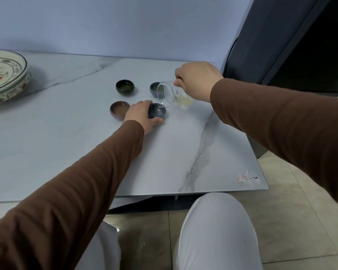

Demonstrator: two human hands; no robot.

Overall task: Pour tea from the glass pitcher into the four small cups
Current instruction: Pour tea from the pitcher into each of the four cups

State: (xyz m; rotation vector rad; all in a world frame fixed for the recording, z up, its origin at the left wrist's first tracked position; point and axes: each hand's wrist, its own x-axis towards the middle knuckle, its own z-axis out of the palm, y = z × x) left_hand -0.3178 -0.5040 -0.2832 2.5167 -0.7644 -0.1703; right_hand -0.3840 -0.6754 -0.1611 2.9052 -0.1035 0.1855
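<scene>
Four small cups (157,112) stand on the counter (66,133); one glass pitcher (167,94) tilts over the near right cup. The right hand (197,80) fingers grasp the pitcher, the left hand (142,115) fingers clasp that cup. The print at the counter's near right corner is illegible.

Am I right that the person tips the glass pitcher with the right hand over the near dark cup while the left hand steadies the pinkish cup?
Not quite. In the head view the left hand steadies the near dark cup itself, the one under the spout of the glass pitcher. The pinkish cup sits beside that hand, untouched. The right hand does tip the pitcher.
</scene>
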